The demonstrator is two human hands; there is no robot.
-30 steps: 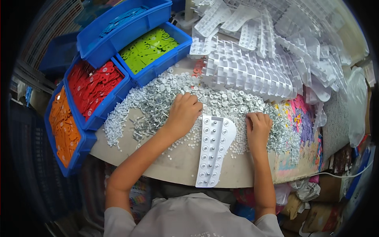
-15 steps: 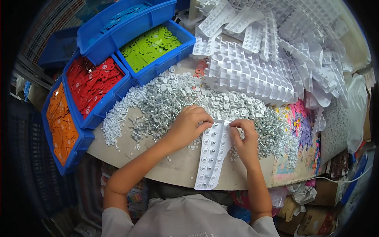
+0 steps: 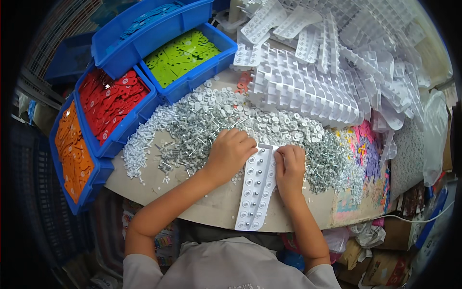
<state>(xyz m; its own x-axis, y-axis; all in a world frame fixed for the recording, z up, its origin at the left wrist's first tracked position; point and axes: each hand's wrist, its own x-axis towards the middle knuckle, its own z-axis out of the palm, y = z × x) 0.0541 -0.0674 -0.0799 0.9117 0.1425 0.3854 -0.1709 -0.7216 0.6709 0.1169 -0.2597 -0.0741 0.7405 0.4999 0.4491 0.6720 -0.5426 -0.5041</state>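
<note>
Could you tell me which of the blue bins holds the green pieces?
The blue bin of green pieces sits nearest the white tray stack, between the blue-piece bin and the red-piece bin.

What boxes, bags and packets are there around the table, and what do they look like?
Blue bins: left of the hands, open rectangular tubs with orange, red, green and blue flat pieces.
White tray: long, between the left hand and right hand, rows of round pockets.
Clear bag: far right, translucent plastic.
Cardboard boxes: lower right below the table edge, brown with some print.
</note>
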